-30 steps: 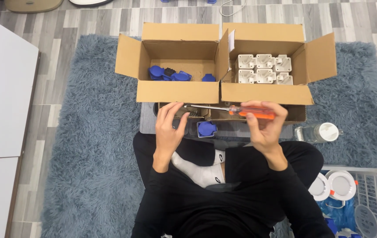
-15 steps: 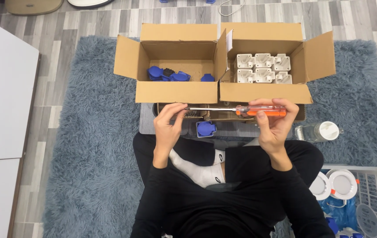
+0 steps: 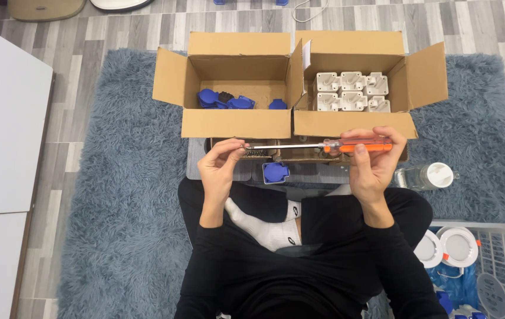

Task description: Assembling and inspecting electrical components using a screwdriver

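Orange-handled metal screwdriver (image 3: 323,145) held level, left to right: right hand (image 3: 373,162) gripping handle, left hand (image 3: 220,168) fingertips pinching tip.

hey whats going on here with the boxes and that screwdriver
A person sits cross-legged on a blue rug, holding an orange-handled screwdriver level in front of them. The right hand grips the handle, and the left hand pinches at the tip. Two open cardboard boxes stand ahead: the left box holds blue parts, the right box white parts. One blue part lies by the knees.
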